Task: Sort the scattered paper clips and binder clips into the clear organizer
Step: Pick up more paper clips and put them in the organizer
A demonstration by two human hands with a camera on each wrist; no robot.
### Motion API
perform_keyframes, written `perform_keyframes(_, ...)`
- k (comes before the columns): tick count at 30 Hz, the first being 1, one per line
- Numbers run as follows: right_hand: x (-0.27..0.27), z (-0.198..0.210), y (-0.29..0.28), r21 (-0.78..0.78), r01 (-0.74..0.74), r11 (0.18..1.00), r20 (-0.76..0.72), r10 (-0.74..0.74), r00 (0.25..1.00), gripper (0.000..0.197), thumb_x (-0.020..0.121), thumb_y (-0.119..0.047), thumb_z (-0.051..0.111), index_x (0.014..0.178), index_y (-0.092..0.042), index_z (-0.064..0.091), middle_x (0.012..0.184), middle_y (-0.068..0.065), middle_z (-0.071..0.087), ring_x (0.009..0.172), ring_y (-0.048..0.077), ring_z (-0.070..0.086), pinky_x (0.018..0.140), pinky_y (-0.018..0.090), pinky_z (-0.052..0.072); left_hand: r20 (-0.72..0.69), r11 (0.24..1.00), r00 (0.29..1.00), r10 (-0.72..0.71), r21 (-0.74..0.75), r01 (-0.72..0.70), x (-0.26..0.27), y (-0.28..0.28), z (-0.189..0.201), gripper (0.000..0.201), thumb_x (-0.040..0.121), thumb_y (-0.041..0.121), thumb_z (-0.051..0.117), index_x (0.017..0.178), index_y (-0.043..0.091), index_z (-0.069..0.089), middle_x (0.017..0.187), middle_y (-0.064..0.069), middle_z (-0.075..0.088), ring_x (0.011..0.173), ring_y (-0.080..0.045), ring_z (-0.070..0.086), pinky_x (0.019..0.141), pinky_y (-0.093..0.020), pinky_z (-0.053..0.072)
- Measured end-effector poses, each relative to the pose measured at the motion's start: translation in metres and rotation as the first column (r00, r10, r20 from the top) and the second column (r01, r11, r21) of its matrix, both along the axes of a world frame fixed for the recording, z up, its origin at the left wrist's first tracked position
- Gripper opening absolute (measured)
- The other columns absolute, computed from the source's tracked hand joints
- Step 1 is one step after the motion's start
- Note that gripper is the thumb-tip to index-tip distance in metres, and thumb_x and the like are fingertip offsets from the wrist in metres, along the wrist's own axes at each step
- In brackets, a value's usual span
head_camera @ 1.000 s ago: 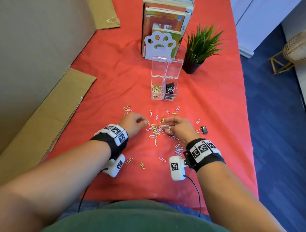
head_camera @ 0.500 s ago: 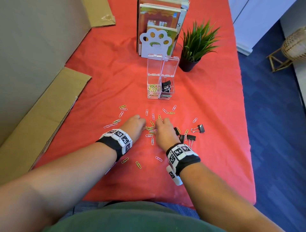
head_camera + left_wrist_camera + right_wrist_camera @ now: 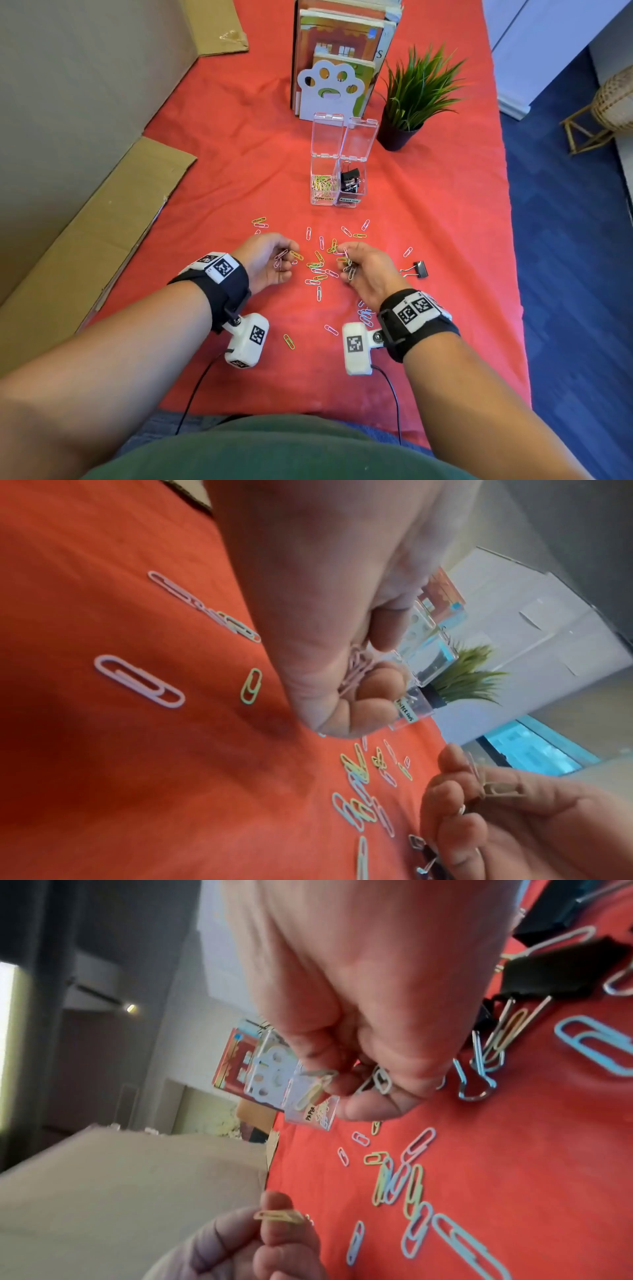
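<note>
Coloured paper clips (image 3: 318, 270) lie scattered on the red cloth between my hands. My left hand (image 3: 287, 257) is raised just above the cloth with fingers curled round a few pink paper clips (image 3: 358, 669). My right hand (image 3: 346, 260) pinches several paper clips (image 3: 315, 1088) in curled fingers. A black binder clip (image 3: 419, 269) lies right of the right hand, and more binder clips (image 3: 555, 972) lie under that wrist. The clear organizer (image 3: 337, 178) stands beyond with both lids up, paper clips in its left cell and binder clips in its right.
A potted plant (image 3: 414, 99) stands right of the organizer, and books in a white paw bookend (image 3: 329, 89) stand behind it. Cardboard sheets (image 3: 102, 240) line the left side. The table's right edge (image 3: 513, 274) drops to blue floor.
Half a second ago both hands lay palm down on the pile. Now they have lifted and turned, each holding gathered paper clips. The right hand shifted right.
</note>
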State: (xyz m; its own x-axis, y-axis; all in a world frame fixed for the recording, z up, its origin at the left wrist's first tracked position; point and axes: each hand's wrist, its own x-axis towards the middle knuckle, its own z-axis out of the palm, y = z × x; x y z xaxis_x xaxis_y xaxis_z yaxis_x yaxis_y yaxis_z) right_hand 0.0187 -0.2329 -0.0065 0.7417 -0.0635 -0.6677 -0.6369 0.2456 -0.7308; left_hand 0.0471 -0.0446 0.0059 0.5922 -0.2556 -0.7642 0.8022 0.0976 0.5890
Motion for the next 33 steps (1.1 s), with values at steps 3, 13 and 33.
perform_keyframes(3, 0.004, 0.008, -0.001, 0.180, 0.111, 0.977, -0.095, -0.095, 0.991, 0.024, 0.091, -0.015, 0.044, 0.073, -0.009, 0.058, 0.062, 0.000, 0.049, 0.050, 0.011, 0.048, 0.041, 0.019, 0.042, -0.028, 1.000, 1.000, 0.002, -0.008, -0.002, 0.002, -0.005, 0.001, 0.032, 0.093, 0.028, 0.041, 0.065, 0.016, 0.051, 0.057, 0.002, 0.045, 0.047, -0.010, 0.040, 0.044, -0.019, 0.047)
perform_keyframes(13, 0.034, -0.012, 0.015, -0.889, -0.385, 0.247, -0.196, 0.554, 0.809, 0.035, 0.086, -0.020, 0.055, 0.113, 0.001, 0.052, 0.118, 0.021, 0.052, 0.110, 0.035, 0.052, 0.097, 0.037, 0.042, 0.224, 0.352, 0.488, -0.843, 0.918, 0.185, -0.003, 0.001, -0.027, 0.019, 0.084, 0.024, 0.062, 0.097, 0.011, 0.064, 0.104, -0.013, 0.061, 0.097, -0.031, 0.059, 0.084, -0.031, 0.043)
perform_keyframes(33, 0.007, 0.008, -0.021, 0.185, -0.022, 0.982, 0.013, 0.020, 1.000, 0.025, 0.086, -0.001, 0.038, 0.075, -0.013, 0.057, 0.063, 0.001, 0.043, 0.046, 0.009, 0.040, 0.043, 0.018, 0.033, 0.210, 0.385, 0.498, -0.842, 0.880, 0.279, -0.007, -0.014, -0.019, 0.020, 0.088, 0.016, 0.043, 0.087, 0.006, 0.060, 0.091, -0.013, 0.061, 0.085, -0.031, 0.058, 0.079, -0.037, 0.046)
